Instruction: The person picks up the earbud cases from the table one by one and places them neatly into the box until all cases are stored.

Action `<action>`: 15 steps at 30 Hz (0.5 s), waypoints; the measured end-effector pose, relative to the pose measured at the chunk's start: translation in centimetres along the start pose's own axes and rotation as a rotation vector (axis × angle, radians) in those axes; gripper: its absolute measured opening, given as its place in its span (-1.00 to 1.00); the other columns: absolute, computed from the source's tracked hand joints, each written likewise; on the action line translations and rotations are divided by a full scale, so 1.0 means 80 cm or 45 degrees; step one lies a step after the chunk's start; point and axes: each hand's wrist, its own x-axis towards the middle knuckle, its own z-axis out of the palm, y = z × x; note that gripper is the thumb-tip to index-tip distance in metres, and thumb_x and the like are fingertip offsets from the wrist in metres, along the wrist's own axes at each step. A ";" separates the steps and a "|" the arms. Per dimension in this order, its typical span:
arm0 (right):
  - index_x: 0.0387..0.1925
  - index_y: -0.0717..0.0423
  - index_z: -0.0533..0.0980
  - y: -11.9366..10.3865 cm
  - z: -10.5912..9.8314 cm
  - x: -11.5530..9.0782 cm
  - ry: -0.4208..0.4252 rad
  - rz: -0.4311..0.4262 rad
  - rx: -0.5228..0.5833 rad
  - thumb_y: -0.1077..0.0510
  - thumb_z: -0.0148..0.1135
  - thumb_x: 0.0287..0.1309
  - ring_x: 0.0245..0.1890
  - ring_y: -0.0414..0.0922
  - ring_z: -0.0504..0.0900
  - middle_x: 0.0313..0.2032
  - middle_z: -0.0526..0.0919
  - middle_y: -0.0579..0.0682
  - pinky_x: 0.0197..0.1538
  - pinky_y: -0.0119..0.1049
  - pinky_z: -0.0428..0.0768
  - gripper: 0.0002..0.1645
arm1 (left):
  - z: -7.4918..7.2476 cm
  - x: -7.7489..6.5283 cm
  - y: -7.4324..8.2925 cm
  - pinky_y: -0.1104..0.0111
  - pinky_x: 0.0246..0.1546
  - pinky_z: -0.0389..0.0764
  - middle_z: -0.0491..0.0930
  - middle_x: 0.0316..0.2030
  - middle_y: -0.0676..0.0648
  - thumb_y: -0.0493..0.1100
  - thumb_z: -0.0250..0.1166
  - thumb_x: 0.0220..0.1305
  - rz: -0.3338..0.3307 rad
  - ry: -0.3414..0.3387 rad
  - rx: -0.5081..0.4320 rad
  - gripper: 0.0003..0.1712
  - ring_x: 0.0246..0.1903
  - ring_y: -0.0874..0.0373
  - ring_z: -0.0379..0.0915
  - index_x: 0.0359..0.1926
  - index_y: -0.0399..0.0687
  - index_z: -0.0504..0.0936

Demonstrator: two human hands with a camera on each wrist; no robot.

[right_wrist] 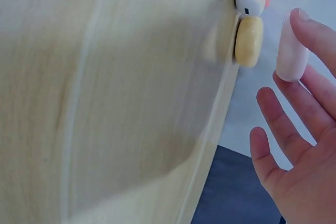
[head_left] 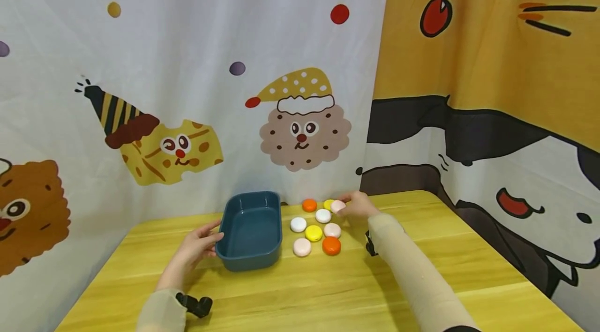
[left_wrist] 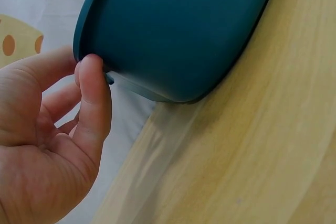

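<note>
A dark teal rectangular box, with nothing inside, stands on the table left of centre. My left hand pinches its left rim between thumb and fingers; the left wrist view shows the thumb against the wall. My right hand pinches a pale pink round disc on edge between thumb and fingertips, raised near the back of the group. Under and beside it lies a yellow disc. Closer to me are several more rounded discs: orange, yellow, white and pale pink.
The wood-grain table ends at a white cartoon-printed curtain behind the box and discs. A yellow, black and white printed curtain hangs along the right side. Another orange disc lies near the back edge.
</note>
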 end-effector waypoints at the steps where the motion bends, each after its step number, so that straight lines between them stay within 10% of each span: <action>1: 0.00 0.20 0.63 -0.001 0.000 0.000 0.004 0.002 0.011 0.15 0.51 -0.11 0.01 0.06 0.53 -0.04 0.64 0.11 0.17 0.01 0.42 -0.45 | 0.000 0.000 0.000 0.43 -0.49 0.59 0.48 -0.06 -0.28 -0.25 0.21 0.37 0.002 0.001 0.000 -0.31 -0.56 0.20 0.40 0.44 -0.25 0.19; 15: 0.01 0.26 0.62 -0.004 -0.015 0.001 0.036 -0.168 -0.031 0.14 0.52 -0.08 0.01 0.10 0.56 -0.06 0.67 0.14 0.07 -0.02 0.51 -0.44 | 0.000 -0.002 0.000 0.42 -0.49 0.61 0.49 -0.13 -0.21 -0.27 0.18 0.39 0.010 -0.032 -0.009 -0.31 -0.58 0.24 0.40 0.45 -0.28 0.15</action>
